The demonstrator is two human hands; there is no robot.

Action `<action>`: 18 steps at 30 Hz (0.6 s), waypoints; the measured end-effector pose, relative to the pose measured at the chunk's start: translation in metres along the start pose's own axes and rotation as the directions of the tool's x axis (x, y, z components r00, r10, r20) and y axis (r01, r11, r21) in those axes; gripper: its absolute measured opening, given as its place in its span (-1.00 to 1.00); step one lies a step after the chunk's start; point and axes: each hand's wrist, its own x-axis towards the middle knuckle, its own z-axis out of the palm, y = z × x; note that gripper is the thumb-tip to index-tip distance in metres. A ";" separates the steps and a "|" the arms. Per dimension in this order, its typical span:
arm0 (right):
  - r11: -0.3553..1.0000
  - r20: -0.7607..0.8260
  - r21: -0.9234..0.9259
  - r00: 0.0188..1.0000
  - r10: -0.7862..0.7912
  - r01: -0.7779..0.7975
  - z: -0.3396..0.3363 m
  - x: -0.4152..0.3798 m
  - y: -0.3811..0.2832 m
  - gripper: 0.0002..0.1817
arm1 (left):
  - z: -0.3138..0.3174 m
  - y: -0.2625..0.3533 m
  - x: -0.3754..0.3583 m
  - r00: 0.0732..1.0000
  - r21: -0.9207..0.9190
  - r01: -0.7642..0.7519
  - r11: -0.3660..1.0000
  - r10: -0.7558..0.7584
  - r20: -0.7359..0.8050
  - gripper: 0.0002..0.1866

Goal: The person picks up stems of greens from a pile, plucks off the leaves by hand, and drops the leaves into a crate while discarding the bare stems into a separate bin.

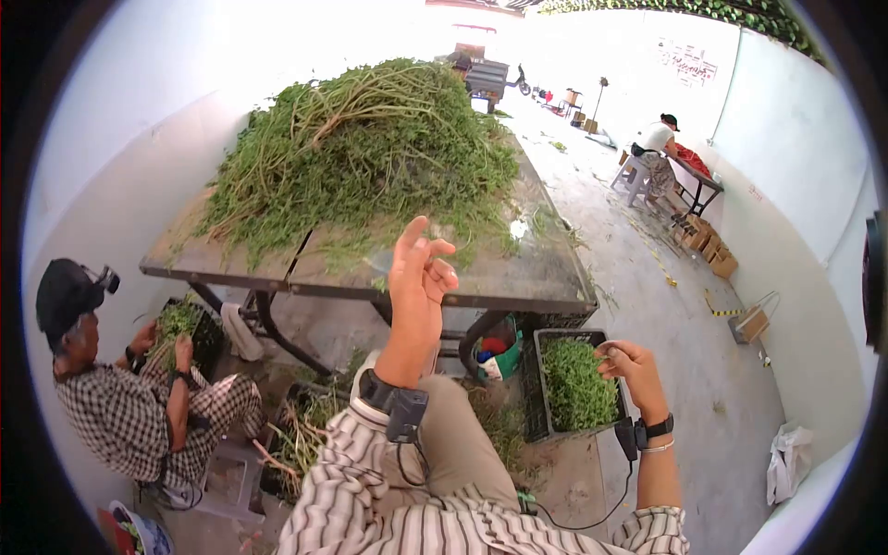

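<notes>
My left hand (pixel 423 277) is raised above the near edge of the work table (pixel 546 282), its fingers apart and loosely bent, with nothing visible in them. A large heap of leafy green stems (pixel 370 148) covers much of the tabletop beyond it. To the lower right, my right hand (pixel 636 372) hovers at the right side of a black crate (pixel 539 421). Its fingers are curved and slightly apart, with the tips against the cut leafy greens (pixel 575 384) in the crate. No separate sprig can be made out between them.
A person (pixel 139 398) in checked clothes handles greens by another dark crate (pixel 211 347) at left. Stripped stems (pixel 301 430) lie below my left arm. Under the table is a bucket (pixel 501 359). Another person (pixel 659 153) sits at a table far right, near cardboard boxes (pixel 708 245).
</notes>
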 end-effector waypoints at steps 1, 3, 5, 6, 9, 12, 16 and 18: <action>0.998 0.050 -0.056 0.999 0.001 0.002 0.004 0.015 -0.005 -0.74 | -0.004 -0.007 0.014 0.999 -0.051 -0.031 0.998 0.030 -0.025 -0.58; 0.992 0.149 -0.123 0.989 0.014 0.004 0.014 0.044 -0.019 -0.75 | -0.010 -0.016 0.037 0.991 -0.128 -0.081 0.988 0.066 -0.116 -0.58; 0.982 0.176 -0.185 0.984 -0.008 0.041 0.032 0.080 -0.033 -0.76 | -0.023 -0.023 0.059 0.982 -0.171 -0.102 0.980 0.071 -0.177 -0.57; 0.969 0.209 -0.233 0.977 -0.032 0.082 0.042 0.097 -0.039 -0.77 | -0.029 -0.026 0.067 0.969 -0.202 -0.126 0.971 0.077 -0.234 -0.57; 0.926 0.323 -0.338 0.945 -0.055 0.170 0.077 0.161 -0.040 -0.77 | -0.050 -0.040 0.074 0.945 -0.203 -0.131 0.970 0.061 -0.320 -0.59; 0.768 0.505 -0.447 0.838 -0.206 0.458 0.128 0.213 -0.040 -0.75 | -0.071 -0.058 0.070 0.918 -0.187 -0.095 0.978 0.014 -0.395 -0.61; 0.484 0.634 -0.501 0.685 -0.359 0.717 0.188 0.264 -0.017 -0.73 | -0.087 -0.067 0.067 0.883 -0.162 -0.023 0.986 -0.056 -0.465 -0.64; 0.440 0.547 -0.694 0.815 -0.193 0.570 0.213 0.273 -0.012 -0.72 | -0.097 -0.069 0.067 0.890 -0.192 -0.015 0.981 -0.075 -0.450 -0.65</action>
